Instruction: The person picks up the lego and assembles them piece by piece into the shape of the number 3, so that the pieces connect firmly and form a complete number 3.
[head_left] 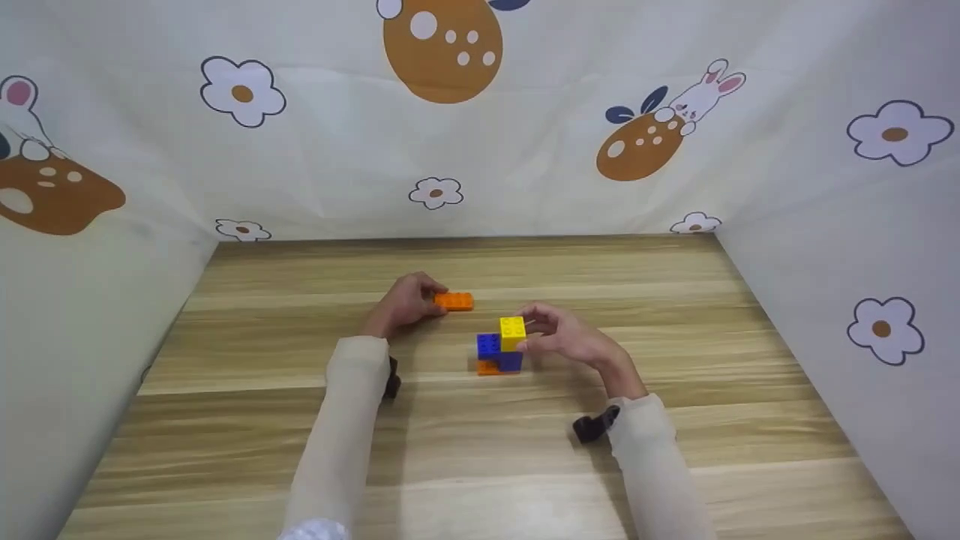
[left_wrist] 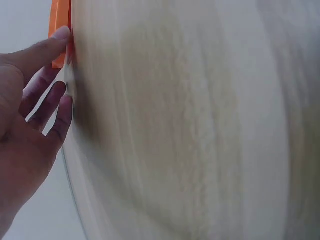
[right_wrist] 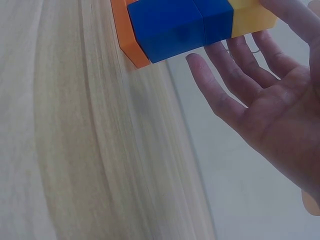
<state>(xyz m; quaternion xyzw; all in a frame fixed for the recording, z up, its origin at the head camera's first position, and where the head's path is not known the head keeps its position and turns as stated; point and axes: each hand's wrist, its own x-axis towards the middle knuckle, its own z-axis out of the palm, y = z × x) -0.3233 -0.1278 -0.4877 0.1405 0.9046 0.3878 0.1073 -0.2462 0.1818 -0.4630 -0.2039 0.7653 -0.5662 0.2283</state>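
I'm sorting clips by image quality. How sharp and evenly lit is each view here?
Head view: sharp, evenly lit, soft shadows under the forearms, edges bowed by the wide lens. Left wrist view: tabletop smeared and washed out, the orange brick cropped. Right wrist view: the brick stack soft, wood grain streaked.

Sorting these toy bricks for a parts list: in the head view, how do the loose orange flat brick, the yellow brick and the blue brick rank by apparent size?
1. Blue plastic brick, though partly hidden.
2. Yellow plastic brick and loose orange flat plastic brick: too alike to rank.
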